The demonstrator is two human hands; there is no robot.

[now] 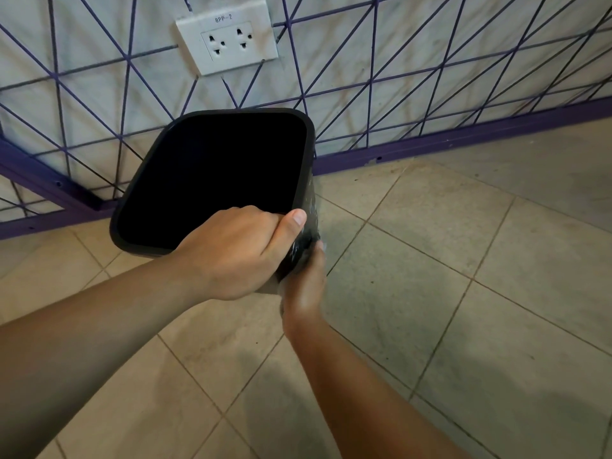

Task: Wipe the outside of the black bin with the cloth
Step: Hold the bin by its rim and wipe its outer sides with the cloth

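One square black plastic bin, two hands.
Left hand grips its rim; right hand presses its side, grasp unclear.

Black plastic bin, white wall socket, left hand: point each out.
Black plastic bin (pixel 299 111): head view, far rim.
White wall socket (pixel 228 41): head view, faceplate middle.
Left hand (pixel 231 253): head view, back of hand.

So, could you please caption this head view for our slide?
Left hand grips the black bin by its rim while the right hand presses against its outer side.
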